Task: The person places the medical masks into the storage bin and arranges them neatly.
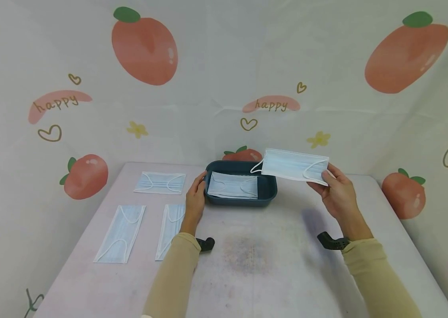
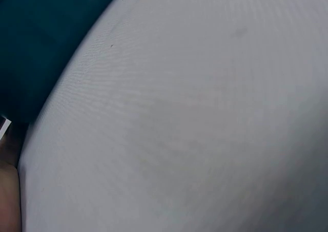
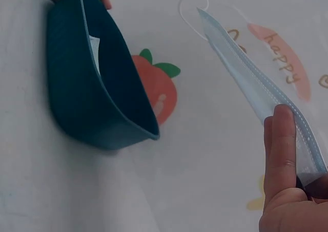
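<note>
My right hand (image 1: 340, 193) pinches a pale blue face mask (image 1: 293, 164) by its right end, between thumb and fingers. The mask is held up flat above the right side of a dark teal bin (image 1: 243, 202), its left ear loop hanging free. In the right wrist view the mask (image 3: 241, 63) appears nearly edge-on, apart from the bin (image 3: 72, 99). At the bin's left end, my left hand (image 1: 195, 201) grips the wall, with fingers near the rim. Inside the bin, on the left, lie stacked face masks (image 1: 231, 185).
Left of the bin, one face mask (image 1: 160, 183) lies crosswise on the white table (image 1: 271, 282). Two more lie lengthwise nearer the front: a mask (image 1: 120, 234) and another mask (image 1: 170, 229) partly behind my left forearm. A printed cloth (image 1: 208, 66) hangs behind the table.
</note>
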Action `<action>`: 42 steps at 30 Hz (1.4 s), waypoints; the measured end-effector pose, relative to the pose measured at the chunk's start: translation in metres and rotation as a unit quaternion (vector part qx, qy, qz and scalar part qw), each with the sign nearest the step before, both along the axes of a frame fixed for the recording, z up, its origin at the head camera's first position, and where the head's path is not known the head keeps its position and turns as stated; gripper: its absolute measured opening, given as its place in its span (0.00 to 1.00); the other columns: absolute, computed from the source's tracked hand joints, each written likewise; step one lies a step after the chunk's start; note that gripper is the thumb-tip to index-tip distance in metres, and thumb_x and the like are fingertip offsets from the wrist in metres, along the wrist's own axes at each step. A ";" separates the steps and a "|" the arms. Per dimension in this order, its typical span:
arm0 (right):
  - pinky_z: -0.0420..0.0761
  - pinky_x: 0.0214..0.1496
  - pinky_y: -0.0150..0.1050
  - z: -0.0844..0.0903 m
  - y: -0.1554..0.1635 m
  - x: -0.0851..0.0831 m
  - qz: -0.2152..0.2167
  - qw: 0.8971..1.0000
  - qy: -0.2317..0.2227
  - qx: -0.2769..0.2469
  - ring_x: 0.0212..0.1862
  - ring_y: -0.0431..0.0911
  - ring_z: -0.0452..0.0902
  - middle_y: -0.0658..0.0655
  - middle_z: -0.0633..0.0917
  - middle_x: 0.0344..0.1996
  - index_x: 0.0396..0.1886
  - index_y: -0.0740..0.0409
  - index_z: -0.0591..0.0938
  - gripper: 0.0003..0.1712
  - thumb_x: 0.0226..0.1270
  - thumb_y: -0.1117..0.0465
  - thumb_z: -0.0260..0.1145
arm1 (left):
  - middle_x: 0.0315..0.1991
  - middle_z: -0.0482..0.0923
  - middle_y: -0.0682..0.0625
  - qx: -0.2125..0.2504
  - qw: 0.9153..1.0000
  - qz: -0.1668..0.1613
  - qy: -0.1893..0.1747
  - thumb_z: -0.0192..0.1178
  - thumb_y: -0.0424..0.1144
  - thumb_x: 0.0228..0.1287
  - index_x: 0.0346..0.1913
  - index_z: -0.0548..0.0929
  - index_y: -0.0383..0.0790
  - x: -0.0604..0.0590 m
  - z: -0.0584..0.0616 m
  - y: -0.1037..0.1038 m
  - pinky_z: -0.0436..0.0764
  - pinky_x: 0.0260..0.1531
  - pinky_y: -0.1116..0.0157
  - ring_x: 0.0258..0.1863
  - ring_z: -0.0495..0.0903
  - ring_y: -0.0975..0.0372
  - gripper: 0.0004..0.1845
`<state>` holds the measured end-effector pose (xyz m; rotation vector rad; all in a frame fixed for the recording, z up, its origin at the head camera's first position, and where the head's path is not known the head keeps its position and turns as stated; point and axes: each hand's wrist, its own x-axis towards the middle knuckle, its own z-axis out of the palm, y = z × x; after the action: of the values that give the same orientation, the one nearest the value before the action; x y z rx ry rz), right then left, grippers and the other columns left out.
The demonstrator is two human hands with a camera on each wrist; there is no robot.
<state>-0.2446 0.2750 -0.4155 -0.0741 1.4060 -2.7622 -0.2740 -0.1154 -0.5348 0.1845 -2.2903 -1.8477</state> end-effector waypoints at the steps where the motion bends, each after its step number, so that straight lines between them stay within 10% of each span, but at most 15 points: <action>1: 0.89 0.48 0.38 0.000 -0.002 -0.002 0.001 1.000 -0.001 0.010 0.49 0.45 0.89 0.52 0.82 0.54 0.81 0.63 0.56 0.35 0.79 0.68 0.53 | 0.76 0.68 0.58 0.000 1.000 0.000 0.000 0.42 0.50 0.82 0.71 0.73 0.66 0.000 0.000 0.000 0.65 0.79 0.53 0.78 0.63 0.60 0.21; 42: 0.88 0.48 0.32 -0.024 -0.096 -0.043 0.035 0.987 -0.098 0.122 0.45 0.38 0.88 0.66 0.64 0.76 0.82 0.58 0.54 0.30 0.86 0.59 0.41 | 0.76 0.67 0.55 0.054 0.998 -0.015 0.001 0.44 0.45 0.82 0.71 0.74 0.58 -0.002 0.001 -0.003 0.59 0.81 0.53 0.79 0.61 0.57 0.21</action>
<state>-0.2875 0.1789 -0.4396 0.1488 1.6376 -2.4408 -0.2762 -0.1188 -0.5341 0.1630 -2.2046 -1.9872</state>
